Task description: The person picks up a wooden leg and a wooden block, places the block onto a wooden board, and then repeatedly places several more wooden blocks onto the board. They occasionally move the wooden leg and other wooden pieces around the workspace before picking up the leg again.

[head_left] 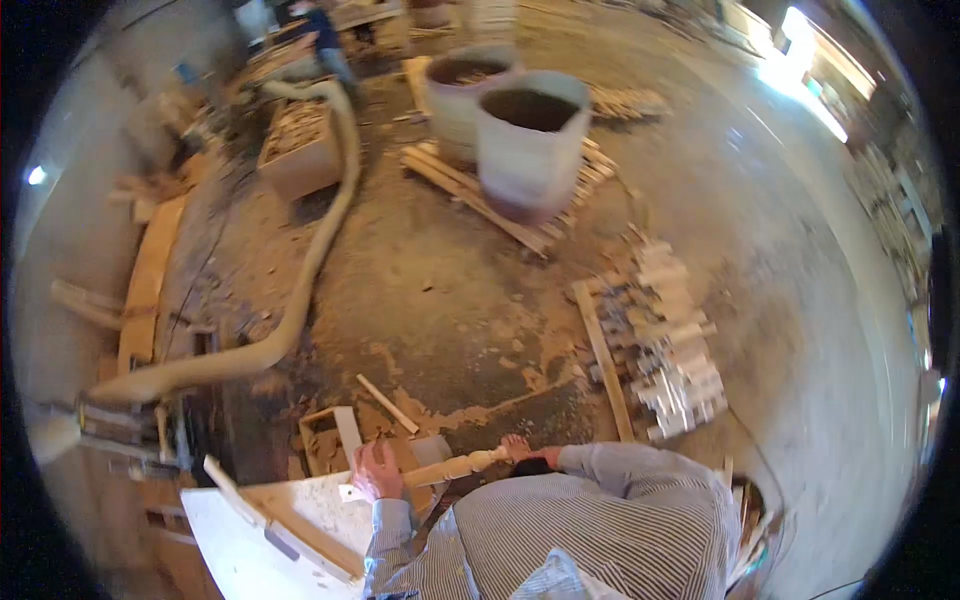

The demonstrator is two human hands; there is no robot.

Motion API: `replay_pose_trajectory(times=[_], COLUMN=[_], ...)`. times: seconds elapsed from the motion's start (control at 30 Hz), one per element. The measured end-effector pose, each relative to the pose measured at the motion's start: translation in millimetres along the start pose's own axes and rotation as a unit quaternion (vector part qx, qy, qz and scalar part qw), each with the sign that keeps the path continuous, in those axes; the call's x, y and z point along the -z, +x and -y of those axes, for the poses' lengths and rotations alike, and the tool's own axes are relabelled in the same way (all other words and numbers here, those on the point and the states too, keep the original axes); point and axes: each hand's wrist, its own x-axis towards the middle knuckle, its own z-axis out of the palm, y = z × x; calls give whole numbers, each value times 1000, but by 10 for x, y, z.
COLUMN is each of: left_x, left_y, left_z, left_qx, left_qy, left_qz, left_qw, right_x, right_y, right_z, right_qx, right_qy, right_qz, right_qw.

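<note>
A turned wooden spindle lies across the front of my body, pale, with carved rings and a square section toward the left. My left hand wraps round its left part, and the end pokes out beyond the palm. At the opposite tip, my right hand closes on the narrow end; its fingers are small and partly blurred. Below and left of my left hand is a white-topped work table with a wooden fence across it.
An open wooden box stands just past my left hand, near a loose stick. A thick hose crosses the floor. Stacked wood pieces lie to the right. Large bins rest on a pallet. Far back is another person.
</note>
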Motion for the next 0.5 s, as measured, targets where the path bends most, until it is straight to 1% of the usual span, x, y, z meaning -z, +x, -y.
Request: replay_pose_trajectory(times=[0.03, 0.07, 0.1, 0.13, 0.17, 0.2, 0.23, 0.27, 0.33, 0.4, 0.47, 0.5], left_x=[-3, -31, -98, -120, -106, -95, -91, -124, -201, -184, -235, -317], left_y=[-12, -20, -21, -30, -28, -24, -21, -20, -8, -14, -11, -19], left_z=[-9, 18, 89, 130, 146, 143, 116, 150, 245, 196, 284, 330], left_qx=[3, 7, 8, -9, -24, -38, -14, -28, 0, 8, 3, 8], left_qy=[3, 5, 0, -5, 10, 25, 31, 29, 30, 18, 17, -77], left_qz=[-16, -32, -24, -9, -17, -26, -15, -6, 10, 22, 16, 4], left_qw=[1000, 999, 1000, 1000, 1000, 999, 999, 999, 999, 1000, 1000, 997], right_x=[-3, -85, 2, 63, 268, 608, 935, 1211, 1700, 2103, 2381, 2475], right_y=[-17, -10, -106, -208, -315, -441, -552, -661, -825, -960, -1093, -1157], right_z=[17, -1, -159, -318, -437, -510, -571, -617, -705, -794, -970, -1029], right_qx=[-31, -11, -18, -24, -31, -36, -44, -51, -60, -64, -71, -75], right_qy=[6, 31, 75, 112, 144, 171, 193, 211, 256, 306, 395, 440], right_qz=[1, -41, 37, 100, 144, 177, 206, 231, 271, 313, 356, 377], right_qw=[999, 999, 996, 988, 978, 969, 958, 948, 926, 897, 844, 812])
